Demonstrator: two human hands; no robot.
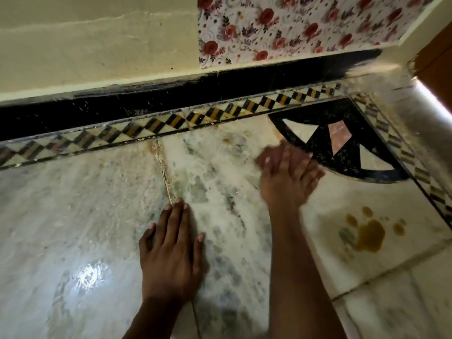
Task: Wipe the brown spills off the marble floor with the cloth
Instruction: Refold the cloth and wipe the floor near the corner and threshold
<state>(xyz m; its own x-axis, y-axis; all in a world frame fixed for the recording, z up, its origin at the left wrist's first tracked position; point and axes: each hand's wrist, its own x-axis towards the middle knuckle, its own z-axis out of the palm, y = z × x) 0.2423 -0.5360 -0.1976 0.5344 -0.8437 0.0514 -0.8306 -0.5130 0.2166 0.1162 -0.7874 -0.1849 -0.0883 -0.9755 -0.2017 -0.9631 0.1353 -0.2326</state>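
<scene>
From your head camera, the brown, paw-shaped liquid spill (368, 236) pooled on the white veined marble floor (85, 211) at right. Your left hand (171, 248) lay flat, fingers spread; your blurred right hand (288, 172) showed extended fingers, holding nothing visible.

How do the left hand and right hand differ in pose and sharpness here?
The left hand lies flat, palm down on the marble floor, sharp; the right hand is motion-blurred. The left sits nearer the camera; the right reaches farther, beside the black corner inlay. Both look bare, with no cloth visible, and neither touches the brown spill.
</scene>
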